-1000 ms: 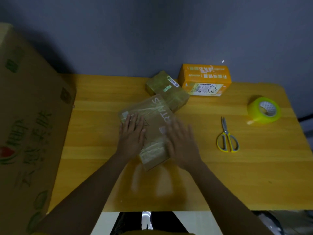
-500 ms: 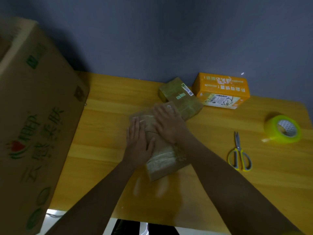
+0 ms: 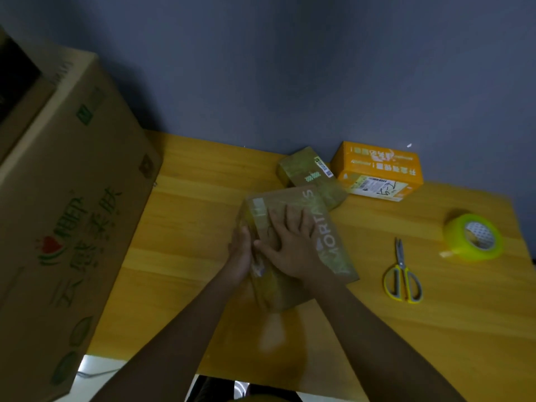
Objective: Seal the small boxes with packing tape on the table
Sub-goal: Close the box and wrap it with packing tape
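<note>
A flat brown box [image 3: 327, 227] with white lettering and glossy tape across it lies in the middle of the wooden table [image 3: 185, 227]. My right hand [image 3: 290, 242] lies flat on its top, fingers spread and pointing away from me. At the box's left side my left hand [image 3: 240, 252] presses against the taped edge, partly hidden by the right hand. The yellow-green roll of packing tape [image 3: 472, 237] sits at the far right. A second taped brown box [image 3: 310, 174] and an orange box [image 3: 377, 169] stand at the back near the wall.
Yellow-handled scissors [image 3: 401, 274] lie shut to the right of the brown box. A large cardboard carton [image 3: 66, 216] with green and red print fills the table's left side. A dark wall runs close behind the table.
My right hand has slid from the box's right side over onto its top. The left hand has dropped from the top to the box's left edge. The view has tilted left.
</note>
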Motion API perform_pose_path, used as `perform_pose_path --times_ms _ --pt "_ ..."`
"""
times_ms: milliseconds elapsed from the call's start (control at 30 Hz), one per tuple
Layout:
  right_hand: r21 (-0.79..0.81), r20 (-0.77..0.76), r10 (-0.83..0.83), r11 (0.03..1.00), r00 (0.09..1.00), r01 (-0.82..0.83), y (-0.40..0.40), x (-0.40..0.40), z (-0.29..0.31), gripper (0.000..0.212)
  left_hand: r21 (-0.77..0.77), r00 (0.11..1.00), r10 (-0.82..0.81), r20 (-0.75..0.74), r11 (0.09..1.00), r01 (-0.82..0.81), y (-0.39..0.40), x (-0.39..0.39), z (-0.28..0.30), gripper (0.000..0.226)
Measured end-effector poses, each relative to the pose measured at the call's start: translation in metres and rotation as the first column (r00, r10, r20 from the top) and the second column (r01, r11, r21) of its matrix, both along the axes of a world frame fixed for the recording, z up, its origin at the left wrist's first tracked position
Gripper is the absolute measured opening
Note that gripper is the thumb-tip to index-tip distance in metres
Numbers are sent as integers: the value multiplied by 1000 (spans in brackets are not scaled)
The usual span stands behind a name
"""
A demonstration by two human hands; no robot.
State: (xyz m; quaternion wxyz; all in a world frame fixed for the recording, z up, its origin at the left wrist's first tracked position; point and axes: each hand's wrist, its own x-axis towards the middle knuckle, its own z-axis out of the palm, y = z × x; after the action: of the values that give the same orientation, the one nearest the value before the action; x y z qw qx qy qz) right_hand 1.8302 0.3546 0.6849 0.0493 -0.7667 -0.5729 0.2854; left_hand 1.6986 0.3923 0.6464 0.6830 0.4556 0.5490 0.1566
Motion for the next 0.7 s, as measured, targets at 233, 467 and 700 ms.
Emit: perform_pose_path --times_ms 233,467,700 --pt "146 -306 -136 971 942 187 -7 37 48 47 261 974 -216 -75 938 228 -3 5 60 57" --pt "97 -386 -257 943 886 317 -24 39 61 52 260 986 30 -165 966 14 22 5 52 110" --pt "127 -247 -499 833 831 538 6 28 57 81 322 991 73 -108 946 -35 30 23 61 101"
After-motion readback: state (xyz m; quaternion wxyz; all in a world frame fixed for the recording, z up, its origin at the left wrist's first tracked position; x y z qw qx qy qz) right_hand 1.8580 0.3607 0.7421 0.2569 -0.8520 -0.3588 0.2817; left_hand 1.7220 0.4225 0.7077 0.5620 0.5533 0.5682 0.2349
